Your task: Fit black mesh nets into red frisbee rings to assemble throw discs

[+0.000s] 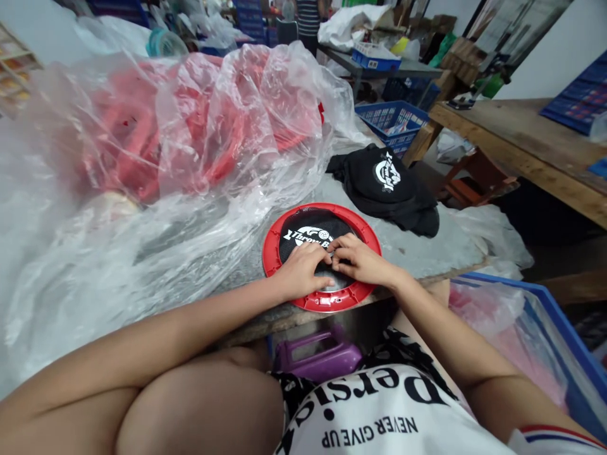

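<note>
A round red plastic ring (272, 246) with black mesh printed in white lies flat at the near edge of the grey table (441, 243). My left hand (303, 273) rests palm down on the mesh, fingers curled toward the middle. My right hand (360, 258) lies beside it, fingertips pinched together where the two hands meet. What the fingers pinch is too small to make out. A pile of black fabric pieces (386, 186) with the same white print lies just beyond the ring, to the right.
A big clear plastic bag (190, 126) of red rings fills the table's left and back. A blue crate (569, 335) lined with plastic stands at my right, a purple container (317, 357) under the table edge. Wooden bench (521, 136) at right; a person stands far back.
</note>
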